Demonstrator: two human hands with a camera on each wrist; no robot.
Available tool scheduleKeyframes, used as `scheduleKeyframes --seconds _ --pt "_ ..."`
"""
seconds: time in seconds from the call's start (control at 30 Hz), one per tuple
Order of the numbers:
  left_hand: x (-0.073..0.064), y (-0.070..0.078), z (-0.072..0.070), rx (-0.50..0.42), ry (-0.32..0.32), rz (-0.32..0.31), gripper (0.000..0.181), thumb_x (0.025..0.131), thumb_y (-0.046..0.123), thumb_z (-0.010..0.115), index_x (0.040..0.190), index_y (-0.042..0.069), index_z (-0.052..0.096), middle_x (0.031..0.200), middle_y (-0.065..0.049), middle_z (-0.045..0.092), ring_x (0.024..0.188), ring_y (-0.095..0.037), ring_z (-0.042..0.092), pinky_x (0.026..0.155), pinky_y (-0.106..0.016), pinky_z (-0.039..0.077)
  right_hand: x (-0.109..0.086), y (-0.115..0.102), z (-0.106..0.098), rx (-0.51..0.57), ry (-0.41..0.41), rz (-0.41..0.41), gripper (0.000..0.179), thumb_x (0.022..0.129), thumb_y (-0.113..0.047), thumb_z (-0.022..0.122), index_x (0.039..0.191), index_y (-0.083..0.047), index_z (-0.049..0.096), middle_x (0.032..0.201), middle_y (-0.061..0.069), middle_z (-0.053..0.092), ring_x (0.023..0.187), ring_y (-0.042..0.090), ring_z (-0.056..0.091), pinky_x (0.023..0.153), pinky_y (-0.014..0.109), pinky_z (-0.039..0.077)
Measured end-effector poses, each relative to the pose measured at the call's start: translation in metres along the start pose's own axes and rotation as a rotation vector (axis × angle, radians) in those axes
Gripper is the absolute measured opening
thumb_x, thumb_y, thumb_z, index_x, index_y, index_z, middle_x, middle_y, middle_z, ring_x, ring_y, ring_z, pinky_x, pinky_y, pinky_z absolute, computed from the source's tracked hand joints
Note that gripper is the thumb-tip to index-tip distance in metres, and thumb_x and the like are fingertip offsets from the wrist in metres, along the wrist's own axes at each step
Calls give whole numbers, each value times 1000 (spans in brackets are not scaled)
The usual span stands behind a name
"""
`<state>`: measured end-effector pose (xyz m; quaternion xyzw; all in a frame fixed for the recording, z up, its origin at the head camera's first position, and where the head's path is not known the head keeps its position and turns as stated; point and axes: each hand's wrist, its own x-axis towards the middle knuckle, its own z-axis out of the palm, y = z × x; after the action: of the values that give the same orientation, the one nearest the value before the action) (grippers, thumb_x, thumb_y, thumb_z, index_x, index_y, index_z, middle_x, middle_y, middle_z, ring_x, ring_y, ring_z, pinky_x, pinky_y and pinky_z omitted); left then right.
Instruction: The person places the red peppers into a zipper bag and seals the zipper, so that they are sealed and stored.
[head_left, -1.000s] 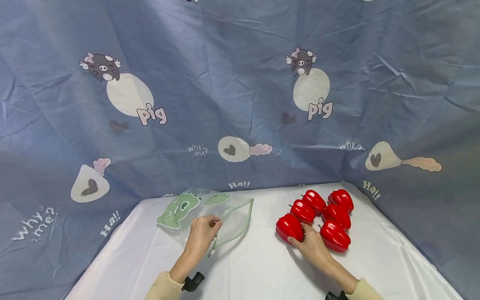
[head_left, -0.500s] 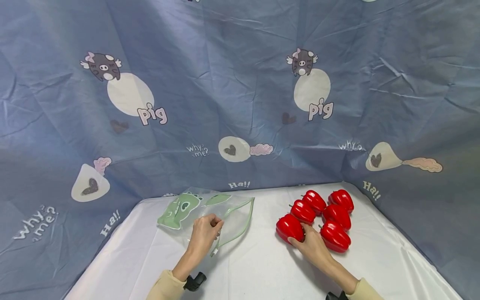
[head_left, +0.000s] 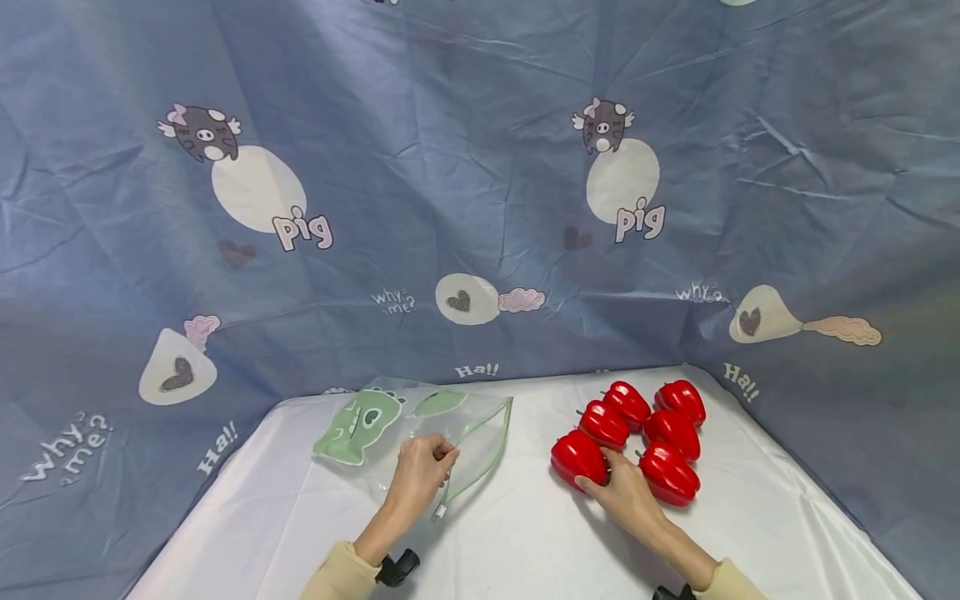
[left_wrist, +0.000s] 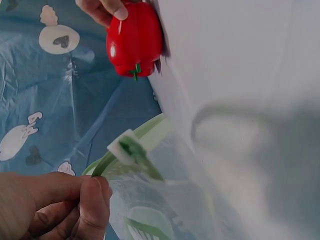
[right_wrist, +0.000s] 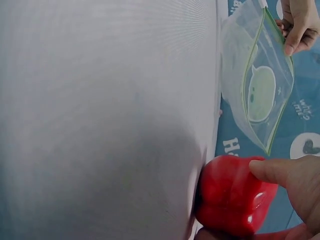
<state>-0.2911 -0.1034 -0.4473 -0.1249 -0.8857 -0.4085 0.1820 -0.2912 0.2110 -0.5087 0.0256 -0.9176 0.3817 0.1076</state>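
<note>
A clear zip bag (head_left: 405,417) with green edging and a green dinosaur print lies at the left of the white table, its mouth gaping toward the right. My left hand (head_left: 422,471) pinches the upper edge of that mouth between thumb and forefinger; the white slider (left_wrist: 127,147) sits close by in the left wrist view. On the right, my right hand (head_left: 628,492) grips the nearest left red bell pepper (head_left: 577,458), thumb on one side and fingers on the other. This pepper (right_wrist: 235,195) still rests on the table, and the fingers beneath are partly hidden.
Several more red bell peppers stand in two slanting rows beside and behind the gripped one, including a close pepper (head_left: 670,475) right of my hand. A blue patterned cloth (head_left: 480,208) hangs behind the white tabletop (head_left: 510,533).
My left hand has shifted slightly right, drawing the bag's edge along so its mouth gapes wider. My right hand stays on the same bell pepper.
</note>
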Motion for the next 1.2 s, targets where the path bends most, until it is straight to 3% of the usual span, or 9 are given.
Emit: scheduleKeyframes --seconds 0.27,0.47,0.57,0.87,1.2 --pt "-4 1 2 -11 -39 6 11 85 3 68 75 2 67 61 -11 65 45 -11 57 43 -18 43 0 -1 1 -5 -1 12 73 73 -28 83 130 5 52 119 18 66 102 30 65 85 48 53" --pt "-6 0 1 -22 -48 -6 10 86 4 68 75 3 68 60 -6 64 46 -9 57 43 -17 44 0 -1 1 -18 -5 6 73 74 -27 82 131 6 51 121 20 64 106 32 64 87 49 52" --pt "-6 0 0 -25 -41 -5 10 85 4 69 76 1 68 59 -3 64 46 -8 56 43 -17 44 0 -1 2 -20 -4 0 75 73 -28 83 132 5 50 122 20 64 107 32 63 87 49 52" --pt "-4 -1 -1 -25 -30 -4 11 84 1 69 73 2 67 60 -9 65 45 -7 55 43 -17 44 1 -1 3 -35 19 -11 76 72 -31 83 131 5 51 122 19 63 108 33 62 89 50 51" --pt "-3 0 -4 4 -15 4 11 84 2 69 73 2 68 57 -3 63 44 -7 54 44 -18 43 2 0 4 -34 32 -36 75 73 -28 83 132 5 50 124 20 62 110 34 62 89 51 51"
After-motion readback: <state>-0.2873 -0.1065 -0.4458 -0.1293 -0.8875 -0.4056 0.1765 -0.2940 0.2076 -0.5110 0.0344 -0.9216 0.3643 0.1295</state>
